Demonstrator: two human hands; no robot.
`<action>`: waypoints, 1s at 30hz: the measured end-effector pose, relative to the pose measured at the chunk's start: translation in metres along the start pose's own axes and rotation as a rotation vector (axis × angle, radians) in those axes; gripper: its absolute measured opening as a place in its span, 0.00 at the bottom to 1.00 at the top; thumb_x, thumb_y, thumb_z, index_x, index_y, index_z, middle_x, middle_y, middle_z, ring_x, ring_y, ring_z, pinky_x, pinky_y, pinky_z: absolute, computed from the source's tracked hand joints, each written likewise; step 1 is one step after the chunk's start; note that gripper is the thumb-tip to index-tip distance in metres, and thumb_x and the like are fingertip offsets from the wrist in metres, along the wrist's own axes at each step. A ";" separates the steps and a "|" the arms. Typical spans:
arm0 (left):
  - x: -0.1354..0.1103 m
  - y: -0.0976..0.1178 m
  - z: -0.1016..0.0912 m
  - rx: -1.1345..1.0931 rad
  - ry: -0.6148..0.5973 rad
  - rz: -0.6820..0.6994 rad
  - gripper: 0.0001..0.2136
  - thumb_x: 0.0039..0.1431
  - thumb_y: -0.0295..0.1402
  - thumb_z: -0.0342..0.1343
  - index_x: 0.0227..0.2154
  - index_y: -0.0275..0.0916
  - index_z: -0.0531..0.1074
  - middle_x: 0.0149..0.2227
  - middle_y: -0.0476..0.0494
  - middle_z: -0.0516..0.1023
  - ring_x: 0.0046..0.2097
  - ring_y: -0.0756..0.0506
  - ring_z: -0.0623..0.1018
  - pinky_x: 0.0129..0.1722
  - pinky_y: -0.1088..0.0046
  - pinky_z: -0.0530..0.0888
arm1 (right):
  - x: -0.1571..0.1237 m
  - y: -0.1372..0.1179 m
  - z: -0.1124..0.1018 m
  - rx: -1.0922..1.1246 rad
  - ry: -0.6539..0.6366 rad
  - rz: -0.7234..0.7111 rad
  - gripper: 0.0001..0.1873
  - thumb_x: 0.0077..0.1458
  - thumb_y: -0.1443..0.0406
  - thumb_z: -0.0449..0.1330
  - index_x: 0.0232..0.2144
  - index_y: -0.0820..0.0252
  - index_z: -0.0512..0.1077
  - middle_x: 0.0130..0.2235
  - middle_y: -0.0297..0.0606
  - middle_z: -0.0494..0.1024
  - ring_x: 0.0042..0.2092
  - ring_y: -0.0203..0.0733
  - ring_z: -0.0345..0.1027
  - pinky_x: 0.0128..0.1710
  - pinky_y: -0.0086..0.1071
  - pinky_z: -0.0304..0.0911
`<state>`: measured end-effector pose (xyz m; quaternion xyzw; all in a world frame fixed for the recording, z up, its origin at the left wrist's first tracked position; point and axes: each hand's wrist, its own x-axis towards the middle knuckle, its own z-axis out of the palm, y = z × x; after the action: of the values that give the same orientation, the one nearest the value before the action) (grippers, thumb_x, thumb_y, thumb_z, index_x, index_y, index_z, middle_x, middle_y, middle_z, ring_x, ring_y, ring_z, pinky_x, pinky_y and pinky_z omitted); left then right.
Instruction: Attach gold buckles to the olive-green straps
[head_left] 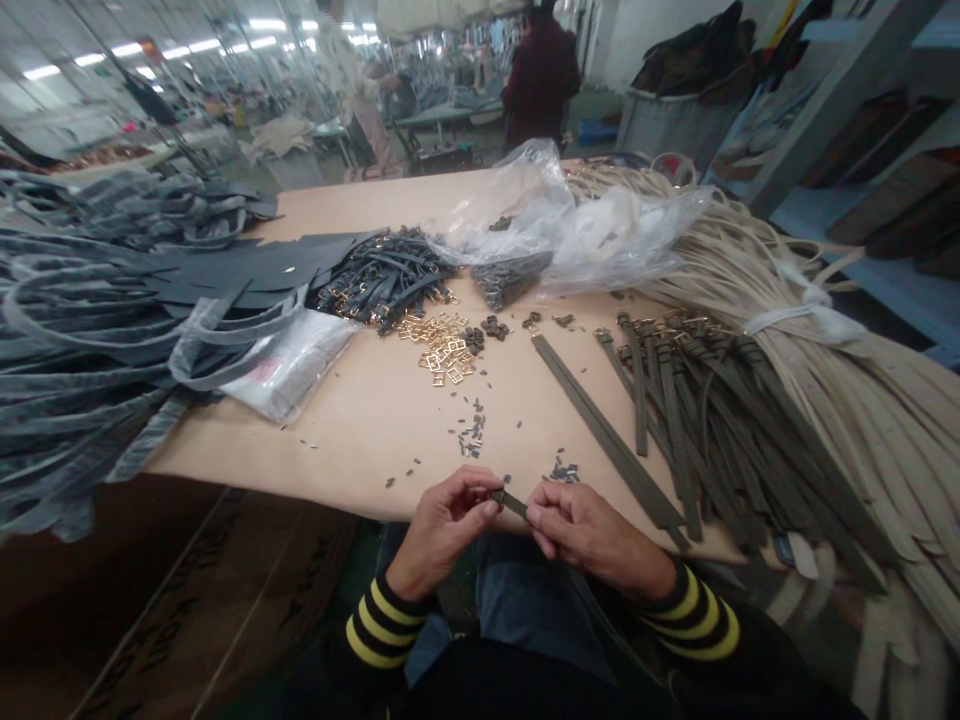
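Note:
Between my two hands, at the table's front edge, a short olive-green strap (514,504) is stretched. My left hand (452,520) pinches its left end between thumb and fingers. The right end is gripped by my right hand (581,525), whose fingers curl around it. Small dark strap pieces (564,470) lie just beyond my right hand, and more small pieces (472,430) are scattered ahead of my left. Farther back is a pile of gold metal buckles (446,350). Long olive straps (600,430) lie to the right of my hands.
At left are heaped grey-blue straps (75,330) and a plastic-wrapped packet (289,365). Dark finished straps with gold hardware (394,275) lie at centre back, beside clear plastic bags (600,235). Beige straps (720,250) cover the right side. A person (544,75) stands beyond the table.

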<state>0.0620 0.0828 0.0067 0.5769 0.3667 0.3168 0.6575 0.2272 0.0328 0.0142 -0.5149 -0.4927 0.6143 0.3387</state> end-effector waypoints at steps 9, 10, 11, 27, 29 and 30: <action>-0.003 -0.001 0.015 -0.140 0.139 -0.186 0.12 0.46 0.36 0.56 0.34 0.37 0.66 0.27 0.50 0.69 0.28 0.51 0.71 0.30 0.74 0.69 | 0.009 0.016 0.012 0.013 0.041 -0.123 0.17 0.54 0.55 0.48 0.23 0.62 0.61 0.18 0.29 0.62 0.17 0.27 0.49 0.17 0.23 0.45; -0.001 -0.002 0.014 -0.173 0.159 -0.203 0.12 0.45 0.36 0.56 0.31 0.36 0.64 0.24 0.52 0.68 0.25 0.53 0.70 0.27 0.76 0.68 | 0.011 0.017 0.013 0.028 0.035 -0.111 0.17 0.53 0.55 0.48 0.24 0.62 0.61 0.18 0.29 0.63 0.17 0.27 0.48 0.16 0.23 0.45; 0.001 -0.002 0.014 -0.191 0.163 -0.214 0.11 0.44 0.36 0.57 0.28 0.36 0.63 0.22 0.53 0.67 0.23 0.54 0.69 0.25 0.77 0.67 | 0.012 0.017 0.014 0.042 0.035 -0.098 0.17 0.53 0.54 0.48 0.25 0.62 0.61 0.19 0.29 0.64 0.16 0.26 0.48 0.15 0.23 0.44; 0.060 0.010 -0.013 0.376 -0.024 -0.110 0.13 0.53 0.38 0.45 0.20 0.36 0.65 0.18 0.50 0.66 0.22 0.51 0.67 0.24 0.76 0.65 | 0.040 0.014 -0.007 0.137 0.056 -0.020 0.18 0.50 0.52 0.49 0.24 0.61 0.57 0.18 0.27 0.63 0.14 0.24 0.46 0.13 0.21 0.42; 0.084 0.016 -0.028 0.631 0.093 0.062 0.10 0.54 0.34 0.45 0.25 0.37 0.67 0.24 0.47 0.68 0.27 0.50 0.68 0.29 0.75 0.66 | 0.041 0.017 -0.009 0.191 0.064 -0.011 0.18 0.50 0.51 0.49 0.25 0.61 0.57 0.19 0.27 0.64 0.13 0.23 0.44 0.12 0.21 0.40; 0.097 0.019 -0.035 0.755 0.159 0.135 0.07 0.53 0.32 0.45 0.29 0.37 0.67 0.28 0.46 0.70 0.30 0.49 0.69 0.32 0.73 0.66 | 0.041 0.017 -0.010 0.216 0.065 -0.004 0.18 0.50 0.51 0.49 0.25 0.61 0.57 0.20 0.28 0.65 0.13 0.23 0.44 0.12 0.20 0.40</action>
<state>0.0836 0.1856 0.0119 0.7749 0.4683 0.2458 0.3460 0.2285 0.0687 -0.0145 -0.4939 -0.4133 0.6464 0.4092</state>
